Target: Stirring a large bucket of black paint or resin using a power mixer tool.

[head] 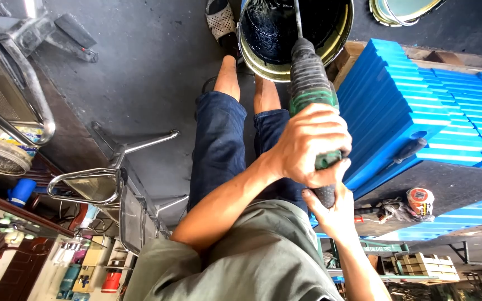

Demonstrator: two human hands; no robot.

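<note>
Head view, looking straight down w/ the picture turned, so the floor runs up the frame. Both hands are clamped on a green and black power drill (312, 95). Left hand (309, 146) wraps the green body from the side, fingers curled tight round it. Right hand (332, 210) grips the black handle end just below, thumb up against the left hand, so the two hands touch, one stacked on the other. The drill points away from the person, its dark ribbed front section leading to a thin metal shaft (297, 18) that goes down into a bucket (285, 66). The bucket has a yellowish rim and black liquid inside; black coats the inner wall too. It stands on the dark grey floor (152, 61) right at the person's feet, touching or nearly touching the bare shins. The person wears rolled-up blue jeans (218, 150), a grey-green shirt (252, 256) and a perforated shoe (221, 22) beside the bucket.

Rt of the drill: a stack of bright blue panels (419, 111), edges ribbed, a dark screwdriver-like tool (405, 153) lying on it. Near that, an orange and white tape roll (420, 200). Lt side: metal-framed chairs (101, 184), well apart from the bucket. A second round pail (403, 11) sits at the top edge, only partly in view.
</note>
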